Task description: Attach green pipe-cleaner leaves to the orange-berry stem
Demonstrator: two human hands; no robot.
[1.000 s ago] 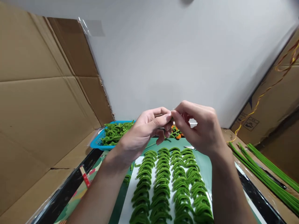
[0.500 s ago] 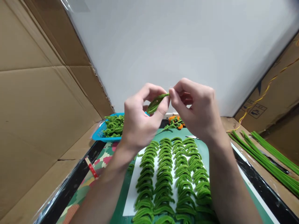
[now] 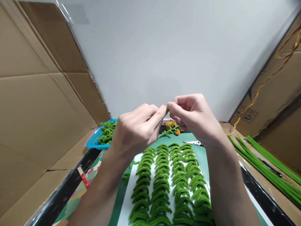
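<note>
Both my hands meet above the mat, pinching a green pipe-cleaner leaf [image 3: 167,110] between them. My left hand [image 3: 137,127] is closed on the leaf with its back turned up, so most of the leaf is hidden. The thumb and index finger of my right hand [image 3: 195,116] pinch its tip. Below lie several columns of curved green pipe-cleaner pieces [image 3: 162,171], overlapping on a white sheet [image 3: 127,202]. That sheet rests on a green cutting mat [image 3: 188,137].
A blue basket [image 3: 94,141] of twisted green pieces stands at the back left. Orange pipe-cleaner flowers [image 3: 171,125] and scissors [image 3: 194,142] lie behind the sheet. Long green pipe cleaners [image 3: 263,166] lie on the right. Cardboard walls [image 3: 30,103] flank the table; a red-and-white stick [image 3: 83,177] lies left.
My left hand has turned over, so its back faces up and the leaf is largely covered. Both hands sit a little lower, and the view has shifted slightly.
</note>
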